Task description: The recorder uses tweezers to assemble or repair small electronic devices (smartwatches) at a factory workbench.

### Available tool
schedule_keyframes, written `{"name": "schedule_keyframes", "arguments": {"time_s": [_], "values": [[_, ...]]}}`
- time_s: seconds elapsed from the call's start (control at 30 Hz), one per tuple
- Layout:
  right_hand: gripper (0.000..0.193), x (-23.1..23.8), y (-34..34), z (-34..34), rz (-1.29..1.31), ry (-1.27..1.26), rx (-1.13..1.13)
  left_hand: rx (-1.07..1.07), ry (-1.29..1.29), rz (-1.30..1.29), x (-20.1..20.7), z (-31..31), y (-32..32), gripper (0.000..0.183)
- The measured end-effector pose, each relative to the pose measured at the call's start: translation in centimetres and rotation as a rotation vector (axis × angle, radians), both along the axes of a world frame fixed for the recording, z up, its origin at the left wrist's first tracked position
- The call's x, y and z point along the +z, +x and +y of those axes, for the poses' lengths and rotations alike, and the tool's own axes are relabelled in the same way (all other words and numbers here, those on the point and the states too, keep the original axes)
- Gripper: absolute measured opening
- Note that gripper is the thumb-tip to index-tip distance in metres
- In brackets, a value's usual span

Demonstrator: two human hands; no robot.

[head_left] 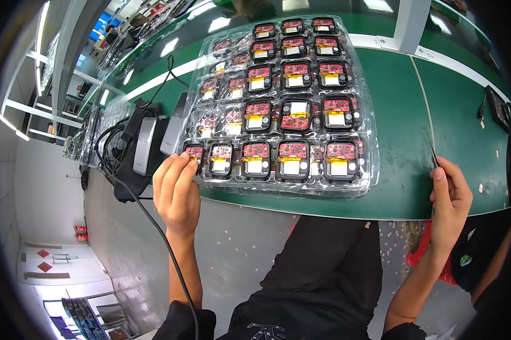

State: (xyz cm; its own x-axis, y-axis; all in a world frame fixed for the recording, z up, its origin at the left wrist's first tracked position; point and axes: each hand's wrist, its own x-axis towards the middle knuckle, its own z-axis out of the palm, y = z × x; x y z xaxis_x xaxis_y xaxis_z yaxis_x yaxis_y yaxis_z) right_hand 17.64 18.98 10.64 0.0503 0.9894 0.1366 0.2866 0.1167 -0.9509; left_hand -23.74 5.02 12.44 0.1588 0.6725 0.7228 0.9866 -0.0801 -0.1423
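A clear plastic tray lies on the green table, with rows of black watch cases in its pockets. Each case shows a red circuit board, a yellow flex strip and a white block. My left hand has its fingers closed on the edge of a watch case at the tray's front left corner; the fingertips cover part of it. At the table's front right, my right hand pinches thin dark tweezers, tips pointing away from me. The hand is apart from the tray.
More clear trays seem stacked beneath the top one. Left of it are grey box-shaped devices and a tangle of black cables; one cable hangs across my left forearm. A dark device sits far right. A person's arm shows lower right.
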Motion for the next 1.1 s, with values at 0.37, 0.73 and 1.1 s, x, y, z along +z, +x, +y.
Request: {"name": "schedule_keyframes", "arguments": {"time_s": [0.37,0.73,1.1], "values": [[0.024,0.0,-0.1,0.0,-0.004,0.013,-0.003,-0.009,0.111,0.137,-1.2,0.5,-0.5,0.044],[0.025,0.0,-0.2,0.0,-0.006,0.015,-0.004,-0.008,0.197,0.138,-2.2,1.1,-0.7,0.039],[0.024,0.1,-0.3,0.0,-0.012,0.013,-0.001,0.035,0.218,0.152,-2.4,1.0,-0.7,0.034]]}}
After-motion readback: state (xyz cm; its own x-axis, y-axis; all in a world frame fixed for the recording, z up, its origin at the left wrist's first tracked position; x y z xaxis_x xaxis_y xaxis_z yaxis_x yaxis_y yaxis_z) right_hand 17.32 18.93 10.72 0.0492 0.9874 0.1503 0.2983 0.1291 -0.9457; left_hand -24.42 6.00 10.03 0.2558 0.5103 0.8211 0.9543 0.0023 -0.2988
